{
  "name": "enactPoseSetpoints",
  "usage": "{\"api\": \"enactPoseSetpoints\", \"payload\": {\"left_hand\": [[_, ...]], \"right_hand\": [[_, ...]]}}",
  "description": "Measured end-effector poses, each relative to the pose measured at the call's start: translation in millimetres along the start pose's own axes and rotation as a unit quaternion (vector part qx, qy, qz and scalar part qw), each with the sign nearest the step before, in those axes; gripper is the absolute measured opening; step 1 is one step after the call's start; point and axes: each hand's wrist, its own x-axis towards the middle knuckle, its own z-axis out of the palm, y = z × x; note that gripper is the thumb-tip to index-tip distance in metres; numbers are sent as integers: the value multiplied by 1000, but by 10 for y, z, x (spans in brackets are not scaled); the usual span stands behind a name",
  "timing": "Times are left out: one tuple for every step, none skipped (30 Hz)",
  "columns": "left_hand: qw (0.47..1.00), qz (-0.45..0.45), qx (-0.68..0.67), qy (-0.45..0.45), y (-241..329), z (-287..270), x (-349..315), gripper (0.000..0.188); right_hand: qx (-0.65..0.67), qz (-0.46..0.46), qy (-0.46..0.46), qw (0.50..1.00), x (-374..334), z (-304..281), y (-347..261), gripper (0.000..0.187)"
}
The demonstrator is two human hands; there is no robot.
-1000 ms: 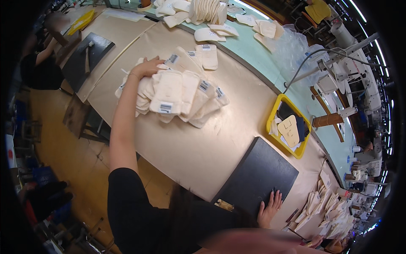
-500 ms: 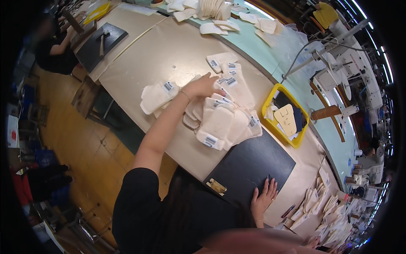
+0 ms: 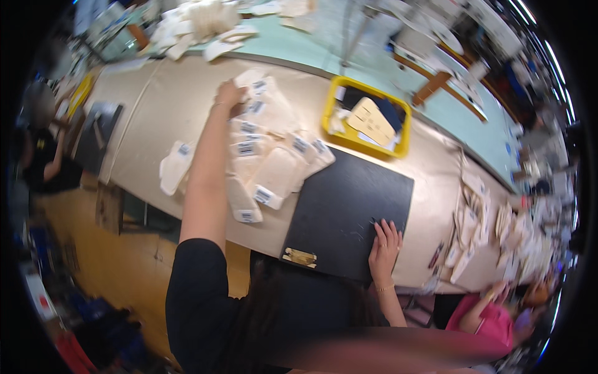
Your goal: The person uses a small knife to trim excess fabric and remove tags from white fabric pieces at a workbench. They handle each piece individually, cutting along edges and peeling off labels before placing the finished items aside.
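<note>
My left hand [image 3: 230, 97] reaches across the table to the far edge of a spread pile of cream fabric pads [image 3: 274, 171]. It touches the pads there; its fingers are blurred and partly hidden. Each pad shows a white label with dark bars at one end. Right of the pile lies a flat black board [image 3: 352, 206], partly under the nearest pads. My right hand [image 3: 385, 244] lies on the board's right side, fingers stretched out. By its fingertips is a small dark thing too small to name. Left of my forearm sits another labelled pad [image 3: 175, 165].
A yellow bin [image 3: 402, 148] behind the board holds a cream template [image 3: 372, 121] and dark pieces. More cream pieces [image 3: 467, 218] are heaped at right, near a co-worker in pink [image 3: 479, 318]. Another person sits at far left beside a dark board with a hammer [image 3: 98, 129].
My view has turned to the right. My left hand has moved from the middle of the pile to its far edge. My right hand stays on the board.
</note>
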Motion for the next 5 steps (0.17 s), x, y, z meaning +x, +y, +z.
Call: {"api": "enactPoseSetpoints", "payload": {"left_hand": [[998,-15,37,52,9,54,8,58],[996,-10,18,85,10,75,5,59],[991,-1,8,133,-18,37,10,60],[988,-3,-5,153,-17,11,23,59],[983,-2,-14,183,-23,-12,22,57]], "right_hand": [[33,10,32,999,-13,20,23,37],[60,35,29,997,-40,21,42,37],[89,55,28,994,-50,22,61,37],[119,72,26,990,-58,25,73,37],[134,103,14,986,-69,34,73,37]]}}
